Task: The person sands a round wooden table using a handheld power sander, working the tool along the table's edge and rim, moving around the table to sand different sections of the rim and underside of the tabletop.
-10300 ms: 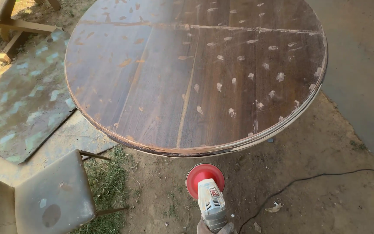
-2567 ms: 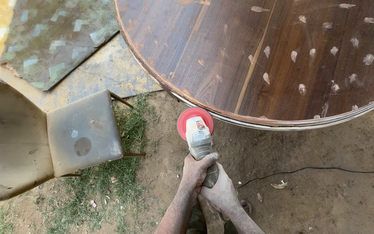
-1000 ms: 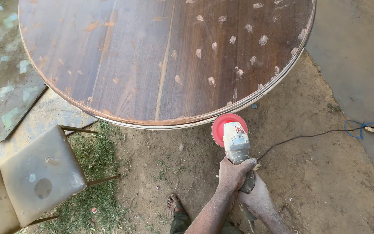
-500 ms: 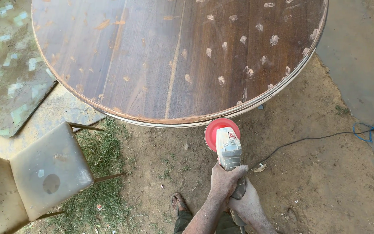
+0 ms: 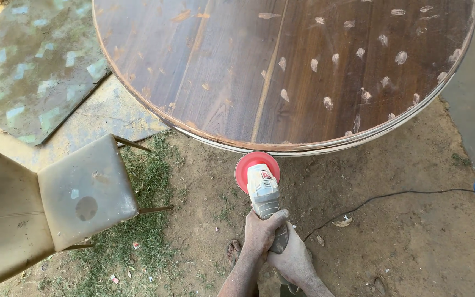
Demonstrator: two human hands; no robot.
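Note:
A grey angle grinder (image 5: 263, 190) with a round red sanding disc (image 5: 247, 161) points at the near rim of a large round dark wooden tabletop (image 5: 237, 66). The disc sits just below the rim, close to it. My left hand (image 5: 263, 232) wraps the grinder's body from the left. My right hand (image 5: 292, 258) grips its rear end just behind and below. The tabletop is dotted with several pale filler patches, mostly on its right half.
A worn chair with a square padded seat (image 5: 86, 190) stands at the left on grass. A patterned sheet (image 5: 34, 71) lies on a slab behind it. A black power cord (image 5: 402, 193) trails right across bare dirt. My foot (image 5: 233, 253) shows below.
The view has swung left, so the table and grinder sit further right than a moment ago. Both hands stay on the grinder, whose disc is nearer the table's rim.

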